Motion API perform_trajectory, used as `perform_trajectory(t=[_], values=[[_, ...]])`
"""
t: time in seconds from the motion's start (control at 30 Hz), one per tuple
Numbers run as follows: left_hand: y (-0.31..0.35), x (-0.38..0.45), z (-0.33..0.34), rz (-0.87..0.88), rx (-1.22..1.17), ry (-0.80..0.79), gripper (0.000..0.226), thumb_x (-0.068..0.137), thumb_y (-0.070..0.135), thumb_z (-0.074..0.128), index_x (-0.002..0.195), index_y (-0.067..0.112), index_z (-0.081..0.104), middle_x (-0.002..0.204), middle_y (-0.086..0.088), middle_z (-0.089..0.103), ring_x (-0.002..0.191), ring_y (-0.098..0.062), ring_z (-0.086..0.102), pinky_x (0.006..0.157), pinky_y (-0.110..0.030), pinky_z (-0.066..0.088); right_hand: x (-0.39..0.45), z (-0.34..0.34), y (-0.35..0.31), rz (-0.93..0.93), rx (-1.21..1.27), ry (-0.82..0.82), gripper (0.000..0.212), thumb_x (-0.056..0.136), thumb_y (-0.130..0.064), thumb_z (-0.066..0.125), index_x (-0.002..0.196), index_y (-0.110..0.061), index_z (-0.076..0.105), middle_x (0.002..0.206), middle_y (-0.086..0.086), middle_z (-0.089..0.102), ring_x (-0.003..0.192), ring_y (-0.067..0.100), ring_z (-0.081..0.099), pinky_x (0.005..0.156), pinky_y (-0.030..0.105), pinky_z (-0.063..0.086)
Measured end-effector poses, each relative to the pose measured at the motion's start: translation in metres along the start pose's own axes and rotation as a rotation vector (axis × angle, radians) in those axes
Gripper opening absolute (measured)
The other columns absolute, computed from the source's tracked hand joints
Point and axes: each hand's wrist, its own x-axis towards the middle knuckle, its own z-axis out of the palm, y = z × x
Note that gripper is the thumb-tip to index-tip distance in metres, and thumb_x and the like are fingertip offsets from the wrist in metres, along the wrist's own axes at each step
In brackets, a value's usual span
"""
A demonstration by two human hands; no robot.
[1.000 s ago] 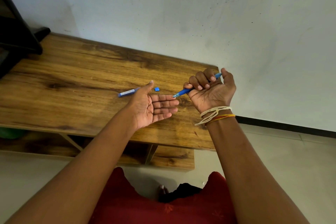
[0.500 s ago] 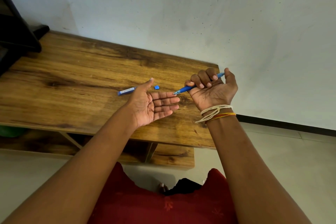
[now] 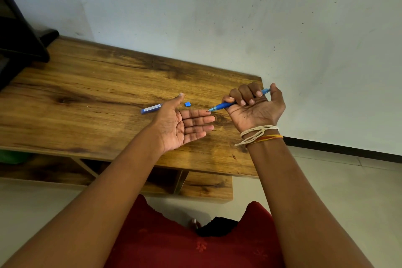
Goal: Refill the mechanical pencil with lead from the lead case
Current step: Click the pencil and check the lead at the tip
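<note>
Wooden table [image 3: 91, 102] carries the lead case [image 3: 151, 108] and a cap [image 3: 187, 104] — right hand [image 3: 255, 107] fists the pencil [image 3: 224, 105], tip touching the flat, empty left hand [image 3: 181, 124].

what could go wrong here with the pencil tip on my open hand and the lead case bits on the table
The mechanical pencil, fisted in the right hand, points its tip at the left hand's index fingertip; pressing could prick skin or snap any lead.

The lead case lies open on the table; a nudge might spill lead.

Its small blue cap lies loose, easily knocked off.
</note>
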Motion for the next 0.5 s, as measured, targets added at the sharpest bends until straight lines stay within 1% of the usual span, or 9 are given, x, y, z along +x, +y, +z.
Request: perform_trajectory(t=[0.1,0.23,0.37,0.5], values=[[0.0002,0.0002,-0.0008,0.002,0.001,0.005,0.076,0.094,0.059,0.029,0.086,0.001,0.077,0.102,-0.018,0.074,0.093,-0.030,0.072,0.064,-0.029,0.059,0.0003,0.0000,0.0008,-0.004,-0.003,0.010,0.048,0.089,-0.046,0.031,0.051,-0.016,0.033,0.041,-0.002,0.026,0.043,0.014,0.025,0.058,0.028,0.026],[0.0006,-0.0002,-0.0026,0.000,0.002,0.007,0.076,0.094,0.059,0.029,0.087,0.001,0.077,0.103,-0.018,0.074,0.093,-0.030,0.072,0.064,-0.029,0.059,0.0006,-0.0001,0.0030,-0.010,0.005,0.033,0.047,0.088,-0.049,0.031,0.055,-0.017,0.030,0.040,-0.002,0.026,0.043,0.014,0.024,0.058,0.028,0.026],[0.0008,-0.0002,-0.0027,0.005,-0.001,0.013,0.076,0.094,0.059,0.029,0.086,0.002,0.077,0.103,-0.017,0.074,0.094,-0.030,0.072,0.065,-0.029,0.059,0.0014,-0.0008,0.0026,-0.008,0.012,0.043,0.046,0.088,-0.048,0.031,0.054,-0.016,0.031,0.041,-0.001,0.026,0.043,0.014,0.024,0.058,0.028,0.027],[0.0005,-0.0003,-0.0024,0.003,-0.008,0.011,0.076,0.094,0.059,0.030,0.087,0.001,0.077,0.103,-0.018,0.074,0.094,-0.030,0.072,0.064,-0.029,0.059,0.0013,-0.0024,0.0037,-0.009,0.015,0.038,0.049,0.088,-0.052,0.032,0.055,-0.017,0.032,0.041,-0.002,0.027,0.043,0.014,0.025,0.058,0.028,0.027]])
